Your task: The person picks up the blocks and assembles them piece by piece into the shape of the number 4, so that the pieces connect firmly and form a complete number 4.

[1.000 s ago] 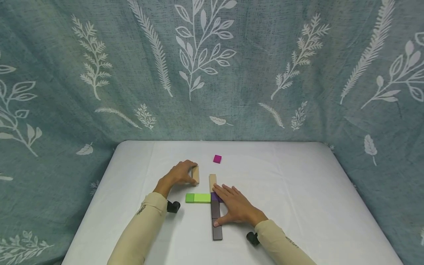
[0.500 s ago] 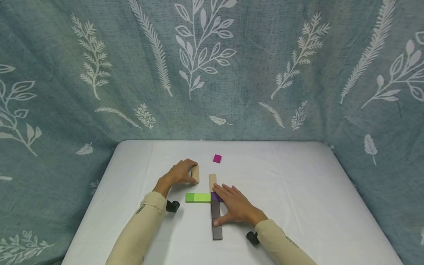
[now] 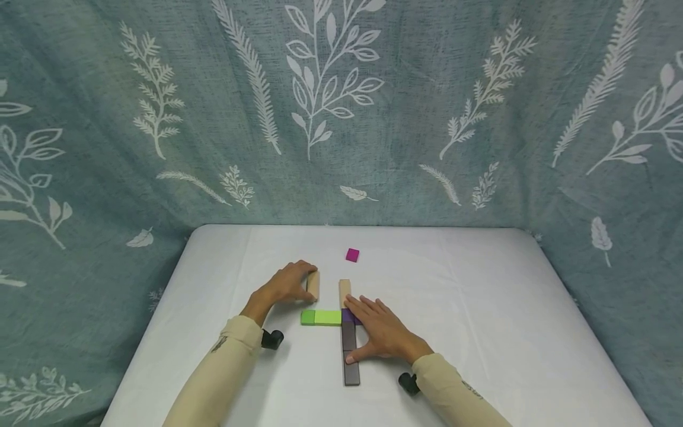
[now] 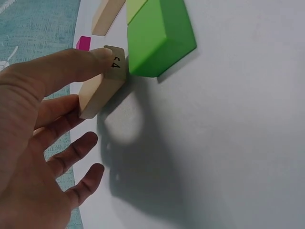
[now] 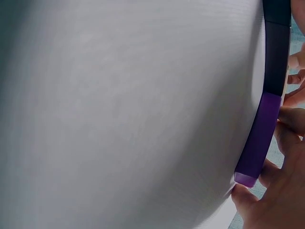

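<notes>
My left hand [image 3: 288,283] pinches a plain wooden block [image 3: 313,287] between thumb and fingers, just beyond the green block [image 3: 308,318]. The left wrist view shows dark handwriting on the end of this wooden block [image 4: 102,88], under the thumb. My right hand [image 3: 386,332] lies spread over the joined row, its thumb on the near dark grey block [image 3: 351,373] and its fingertips around the purple block [image 3: 347,315]. Another wooden block [image 3: 344,290] extends away from the purple one. A lime block [image 3: 328,318] sits between green and purple. The right hand covers part of the purple piece's right side.
A magenta block [image 3: 352,255] lies alone toward the back of the white-covered table [image 3: 453,284]. Another dark grey block [image 3: 348,336] links the near grey one to the purple. A patterned teal curtain [image 3: 400,118] hangs behind the table's far edge.
My left hand has brought its wooden block slightly nearer, toward the green and lime blocks. The right hand holds the same place on the row.
</notes>
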A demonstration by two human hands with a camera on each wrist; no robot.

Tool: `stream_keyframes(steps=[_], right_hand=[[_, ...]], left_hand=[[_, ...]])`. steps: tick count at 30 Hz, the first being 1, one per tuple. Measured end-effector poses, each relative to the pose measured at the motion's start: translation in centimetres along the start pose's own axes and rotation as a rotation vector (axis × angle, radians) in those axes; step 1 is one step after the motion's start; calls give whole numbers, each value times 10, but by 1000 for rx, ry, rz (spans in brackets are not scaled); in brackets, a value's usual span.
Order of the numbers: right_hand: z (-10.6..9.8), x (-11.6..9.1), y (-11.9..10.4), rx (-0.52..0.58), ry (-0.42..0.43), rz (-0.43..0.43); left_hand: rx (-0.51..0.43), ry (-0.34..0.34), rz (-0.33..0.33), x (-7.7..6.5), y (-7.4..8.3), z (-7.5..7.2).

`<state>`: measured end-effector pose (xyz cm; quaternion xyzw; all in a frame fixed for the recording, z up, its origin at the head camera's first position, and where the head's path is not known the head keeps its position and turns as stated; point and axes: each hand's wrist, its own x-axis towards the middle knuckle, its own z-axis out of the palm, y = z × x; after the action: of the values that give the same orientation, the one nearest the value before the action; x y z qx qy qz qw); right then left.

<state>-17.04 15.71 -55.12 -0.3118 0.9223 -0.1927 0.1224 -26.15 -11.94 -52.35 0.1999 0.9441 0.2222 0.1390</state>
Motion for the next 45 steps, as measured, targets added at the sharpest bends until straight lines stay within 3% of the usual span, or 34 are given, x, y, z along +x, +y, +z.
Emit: stream_keyframes(steps=[19, 45], right_hand=[[-1, 0, -1, 15, -6, 14], [1, 0, -2, 27, -21, 30]], left_hand=[[-54, -58, -13, -15, 0, -1], [-108, -78, -50, -17, 0, 2]])
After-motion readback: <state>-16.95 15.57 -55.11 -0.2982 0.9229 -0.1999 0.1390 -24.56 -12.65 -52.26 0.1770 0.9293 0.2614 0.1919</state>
